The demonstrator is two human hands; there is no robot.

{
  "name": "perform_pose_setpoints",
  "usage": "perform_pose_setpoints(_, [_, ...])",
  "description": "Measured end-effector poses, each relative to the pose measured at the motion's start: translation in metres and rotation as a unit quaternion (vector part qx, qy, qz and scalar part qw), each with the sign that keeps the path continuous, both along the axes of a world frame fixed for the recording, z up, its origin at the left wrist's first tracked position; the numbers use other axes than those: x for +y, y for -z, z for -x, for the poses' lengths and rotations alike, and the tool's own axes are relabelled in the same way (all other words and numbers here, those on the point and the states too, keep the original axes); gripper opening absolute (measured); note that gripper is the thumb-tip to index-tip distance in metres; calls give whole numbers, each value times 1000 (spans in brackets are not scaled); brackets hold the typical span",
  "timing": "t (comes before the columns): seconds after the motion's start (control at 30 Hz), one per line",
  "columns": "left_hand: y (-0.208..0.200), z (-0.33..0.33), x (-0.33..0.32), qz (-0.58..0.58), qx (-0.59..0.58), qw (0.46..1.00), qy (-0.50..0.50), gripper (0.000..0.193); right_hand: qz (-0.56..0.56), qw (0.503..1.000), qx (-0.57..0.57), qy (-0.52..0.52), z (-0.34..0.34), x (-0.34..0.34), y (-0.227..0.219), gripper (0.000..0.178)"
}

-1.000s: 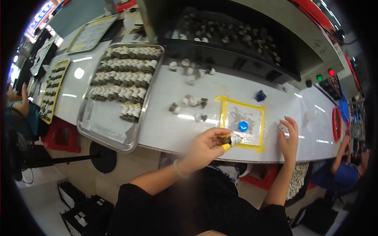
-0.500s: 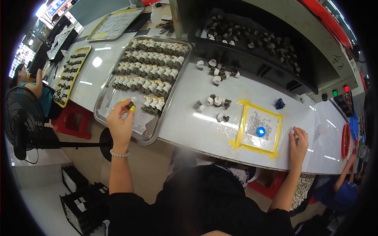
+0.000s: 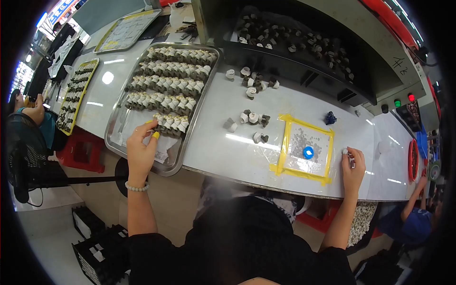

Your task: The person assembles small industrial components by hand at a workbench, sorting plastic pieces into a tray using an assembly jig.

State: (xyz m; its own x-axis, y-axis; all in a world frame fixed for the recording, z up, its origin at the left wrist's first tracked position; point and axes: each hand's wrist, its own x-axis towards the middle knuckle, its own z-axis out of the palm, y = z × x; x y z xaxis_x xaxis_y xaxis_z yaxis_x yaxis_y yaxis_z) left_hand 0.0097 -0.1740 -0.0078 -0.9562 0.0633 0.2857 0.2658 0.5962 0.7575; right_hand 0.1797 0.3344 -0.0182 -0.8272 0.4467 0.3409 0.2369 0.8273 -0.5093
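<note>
At the near right, the person's right hand (image 3: 354,171) rests on the tabletop (image 3: 204,152), fingers curled around a small pale piece (image 3: 345,150). At the near left, the left hand (image 3: 141,148) is partly closed, its yellow-covered fingertips at the left end of a short row of white-and-dark pieces (image 3: 172,124); whether it grips one is unclear. That row lies in a metal tray (image 3: 131,117), beyond it four longer rows; the near left part looks unfilled. Right of the tray, several loose pieces (image 3: 253,117) remain unplaced. Farther off, many more fill a dark bin (image 3: 270,65).
</note>
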Motion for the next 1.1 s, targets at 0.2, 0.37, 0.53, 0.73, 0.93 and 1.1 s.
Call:
perform_pose_setpoints(0.2, [-12, 1, -3, 56, -26, 998, -5, 26, 30, 1000, -5, -5, 6, -12, -4, 20])
perform_pose_setpoints(0.37, [-13, 2, -6, 62, -35, 997, 15, 26, 23, 1000, 4, -13, 7, -12, -3, 20])
perform_pose_setpoints(0.53, [-10, 1, -5, 3, -49, 998, 29, 28, 31, 999, 7, -10, 9, -15, -4, 21])
perform_pose_setpoints(0.73, [-26, -6, 15, 83, 36, 995, 43, 29, 17, 1000, 3, -11, 9, -15, -4, 22])
perform_pose_setpoints(0.93, [-37, -37, 116, 42, 107, 967, 227, 34, 117, 988, 34, -94, 18, -50, -18, 23])
perform_pose_setpoints(1.1, [-17, -42, 180, 128, 4, 957, 259, 48, 122, 976, -13, -183, 38, -77, -33, 24])
